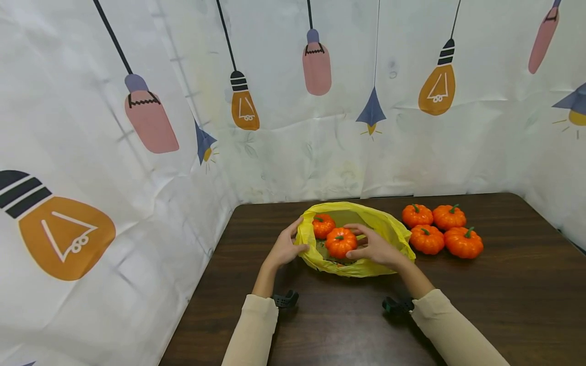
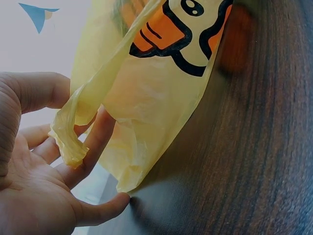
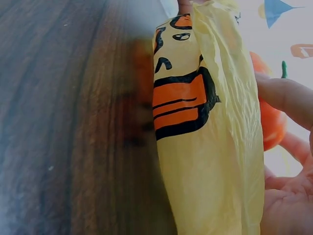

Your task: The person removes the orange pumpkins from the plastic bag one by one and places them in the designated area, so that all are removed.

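A yellow plastic bag (image 1: 366, 269) with a cartoon print lies on the table, its mouth spread towards me. My left hand (image 1: 283, 249) holds the bag's left edge; the left wrist view shows fingers on both sides of the thin plastic. Within the bag's mouth, my right hand (image 1: 377, 249) grips a small orange pumpkin (image 1: 340, 245) between thumb and fingers. Behind it and to the left, another pumpkin (image 1: 323, 226) sits inside the bag. In the right wrist view, the bag wall partly covers the held pumpkin (image 3: 274, 122).
To the right of the bag, several more orange pumpkins (image 1: 441, 231) stand in a close group on the dark wooden table (image 1: 329, 320). A white sheet (image 1: 293, 168) printed with hanging lamps rises behind the table and along its left side.
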A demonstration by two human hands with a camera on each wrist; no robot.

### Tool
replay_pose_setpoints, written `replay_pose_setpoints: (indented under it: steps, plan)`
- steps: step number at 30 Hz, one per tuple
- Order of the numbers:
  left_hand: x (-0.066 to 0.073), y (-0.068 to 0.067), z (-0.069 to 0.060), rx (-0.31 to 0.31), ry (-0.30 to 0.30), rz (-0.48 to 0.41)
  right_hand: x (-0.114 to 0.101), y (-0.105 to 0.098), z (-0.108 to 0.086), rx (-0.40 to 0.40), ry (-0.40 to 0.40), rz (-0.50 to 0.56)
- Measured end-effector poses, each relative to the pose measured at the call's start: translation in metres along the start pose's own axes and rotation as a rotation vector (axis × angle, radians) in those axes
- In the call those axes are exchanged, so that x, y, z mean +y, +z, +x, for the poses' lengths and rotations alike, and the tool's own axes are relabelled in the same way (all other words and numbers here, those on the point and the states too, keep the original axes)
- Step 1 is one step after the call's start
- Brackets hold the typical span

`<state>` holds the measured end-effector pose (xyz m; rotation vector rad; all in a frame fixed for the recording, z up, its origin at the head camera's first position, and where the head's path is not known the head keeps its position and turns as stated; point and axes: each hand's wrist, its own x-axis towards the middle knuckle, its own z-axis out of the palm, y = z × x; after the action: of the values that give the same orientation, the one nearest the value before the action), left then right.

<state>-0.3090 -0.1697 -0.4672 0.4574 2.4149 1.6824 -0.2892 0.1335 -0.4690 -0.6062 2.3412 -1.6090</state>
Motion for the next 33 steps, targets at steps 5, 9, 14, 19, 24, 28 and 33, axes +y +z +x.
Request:
replay_pose_setpoints:
  steps: [5,9,14,19,24,28,33]
  plan:
    - [0.000,0.000,-0.001,0.005,-0.004,0.003,0.002,-0.002,-0.004,0.026,-0.011,-0.012]
    - [0.000,0.000,-0.001,0.005,-0.007,0.005,0.001,-0.005,-0.008,0.031,-0.003,-0.019]
    - [0.000,0.000,0.000,0.004,-0.006,0.006,0.000,-0.008,-0.014,0.046,-0.008,-0.021]
    - [-0.001,0.000,0.001,0.002,-0.003,-0.002,-0.001,-0.014,-0.021,0.058,-0.044,-0.050]
    - [-0.001,0.000,0.001,-0.001,-0.001,-0.008,-0.006,-0.021,-0.030,0.046,-0.055,-0.071]
    - [-0.001,0.000,0.000,0.000,-0.005,-0.015,-0.012,-0.026,-0.040,0.047,-0.035,-0.078]
    - [0.001,0.000,0.000,-0.002,-0.004,-0.019,-0.017,-0.033,-0.054,0.070,-0.035,-0.085]
